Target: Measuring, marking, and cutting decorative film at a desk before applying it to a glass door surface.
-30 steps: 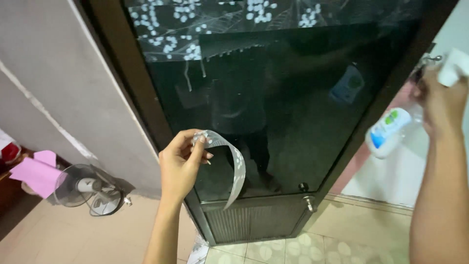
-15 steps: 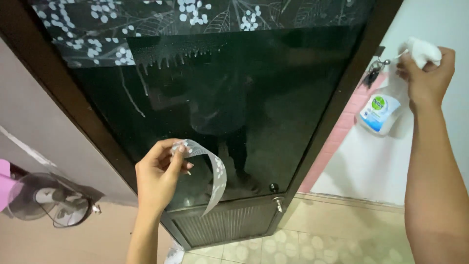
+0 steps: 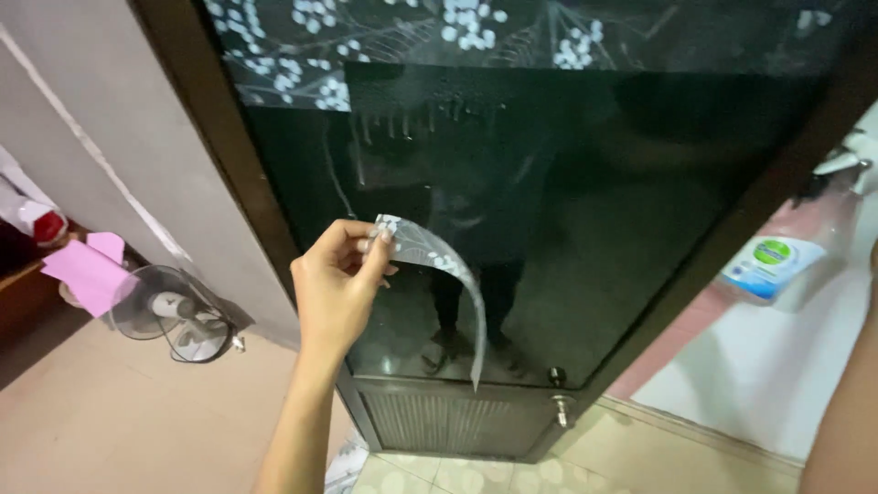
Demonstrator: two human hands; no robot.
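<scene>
From the head camera, the left hand (image 3: 337, 288) is raised in front of a dark glass door (image 3: 549, 229), with its thumb and fingers pinched on the upper end of a strip of patterned film (image 3: 441, 274). The strip is clear with small white dots; it arches away from the fingers to the right and then hangs down, its pointed free end just above the bottom edge of the glass. Whether the hanging part touches the pane cannot be told.

The door's glass is dark and mirror-like. A band of film with white flowers and leaves covers its top edge, and below that band the glass looks wet, with drips running down. The lower part of the door is a ribbed dark panel (image 3: 448, 421) with a small metal knob (image 3: 561, 409) near its right corner.

Of the right hand, only the forearm (image 3: 846, 412) shows at the right edge of the view; the hand itself is out of the picture. A spray bottle (image 3: 777, 265) with a blue and green label shows beyond the door's right edge, its white trigger head (image 3: 846, 160) above it.

On the floor at the left stand a small fan (image 3: 169, 311) and a pink cloth (image 3: 87, 270).
</scene>
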